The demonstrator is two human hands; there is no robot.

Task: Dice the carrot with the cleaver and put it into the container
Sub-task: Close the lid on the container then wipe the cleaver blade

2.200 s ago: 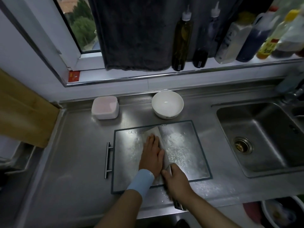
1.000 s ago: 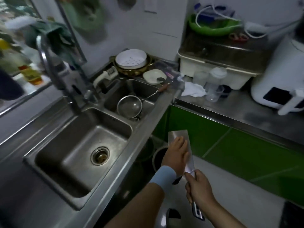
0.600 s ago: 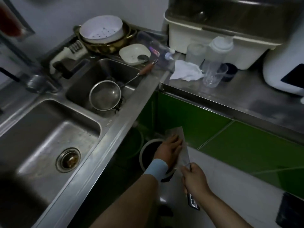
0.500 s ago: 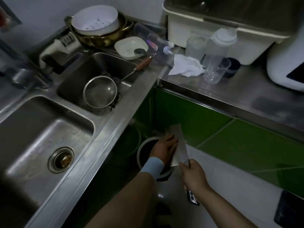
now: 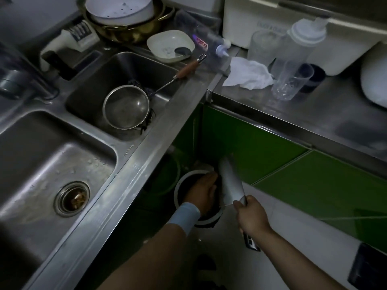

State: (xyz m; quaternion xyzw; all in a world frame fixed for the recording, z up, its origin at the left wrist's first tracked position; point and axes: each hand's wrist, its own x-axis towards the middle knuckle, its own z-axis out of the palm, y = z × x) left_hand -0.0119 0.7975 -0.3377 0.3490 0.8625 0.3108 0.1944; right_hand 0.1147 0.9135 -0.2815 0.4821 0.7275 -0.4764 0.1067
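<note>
- Right hand (image 5: pixel 250 214) grips the cleaver (image 5: pixel 230 185) by its handle, blade tilted over the waste bin (image 5: pixel 177 190).
- Left hand (image 5: pixel 202 189), fingers straight, lies just beside the blade above the bin mouth.
- Bin stands on a pale floor (image 5: pixel 289 233) by green cabinet fronts (image 5: pixel 314 185).
- Steel desk (image 5: pixel 167 126): double sink (image 5: pixel 52 153), strainer (image 5: pixel 125 106) in the far basin, then a white cloth (image 5: pixel 249 75) and a clear cup (image 5: pixel 291 82).

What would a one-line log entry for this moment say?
right hand grips cleaver by handle | left hand, fingers straight, at blade | both over floor bin | cabinet corner, beside sink
</note>
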